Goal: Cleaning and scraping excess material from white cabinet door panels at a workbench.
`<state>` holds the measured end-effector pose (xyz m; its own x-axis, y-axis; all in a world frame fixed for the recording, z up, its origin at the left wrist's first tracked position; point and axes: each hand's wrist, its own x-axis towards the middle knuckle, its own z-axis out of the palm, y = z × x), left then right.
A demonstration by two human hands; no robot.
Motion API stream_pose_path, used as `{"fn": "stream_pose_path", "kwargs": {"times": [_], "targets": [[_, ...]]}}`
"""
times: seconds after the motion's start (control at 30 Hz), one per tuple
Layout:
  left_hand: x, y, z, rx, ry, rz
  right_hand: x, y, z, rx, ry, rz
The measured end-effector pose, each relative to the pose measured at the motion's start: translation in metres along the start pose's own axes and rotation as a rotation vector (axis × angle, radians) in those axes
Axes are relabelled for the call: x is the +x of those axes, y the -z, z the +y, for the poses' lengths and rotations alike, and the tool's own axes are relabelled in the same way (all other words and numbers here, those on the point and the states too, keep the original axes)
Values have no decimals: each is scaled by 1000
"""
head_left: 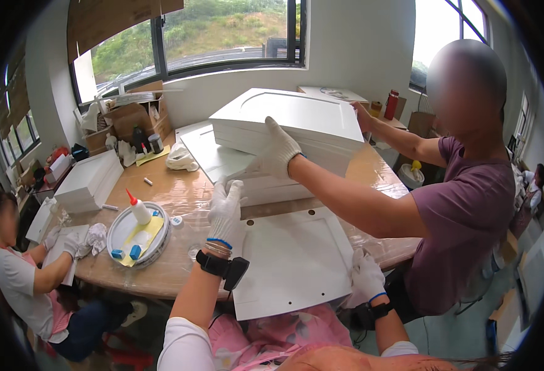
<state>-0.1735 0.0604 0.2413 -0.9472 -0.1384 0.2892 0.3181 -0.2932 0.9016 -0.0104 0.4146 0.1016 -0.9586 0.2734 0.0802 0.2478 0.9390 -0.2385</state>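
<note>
A white panel (299,263) with a raised border and a few small holes leans from my lap against the table edge. My right hand (368,276), in a white knit glove, grips its right edge. My left hand (226,209), gloved too, is near the panel's upper left corner, its fingers loosely bent and apart beside the stack; whether it touches the stack I cannot tell. Ahead is a stack of white panels (272,193). A co-worker's gloved hand (278,148) holds several panels (296,114) tilted above it; the co-worker's other hand is at their far right corner.
On the table (185,263), left, a round white lid (119,232) bears a red-tipped glue bottle (138,209) and blue blocks. Another panel stack (89,180) stands at far left, near a seated person (18,272). Close on my right stands the co-worker (470,204).
</note>
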Motion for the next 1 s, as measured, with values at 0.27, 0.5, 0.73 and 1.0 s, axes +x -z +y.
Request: {"fn": "stream_pose_path", "kwargs": {"times": [0.27,0.5,0.73,1.0], "targets": [[75,47,-35,1045,-408,609,-2,-1,-3,77,-6,4],[109,49,-30,161,4,241,-4,7,-9,118,-37,-7],[132,69,-43,190,-12,86,-2,3,-6,114,-73,-21],[193,90,-78,584,-105,403,-2,1,-7,105,-77,-85]]}}
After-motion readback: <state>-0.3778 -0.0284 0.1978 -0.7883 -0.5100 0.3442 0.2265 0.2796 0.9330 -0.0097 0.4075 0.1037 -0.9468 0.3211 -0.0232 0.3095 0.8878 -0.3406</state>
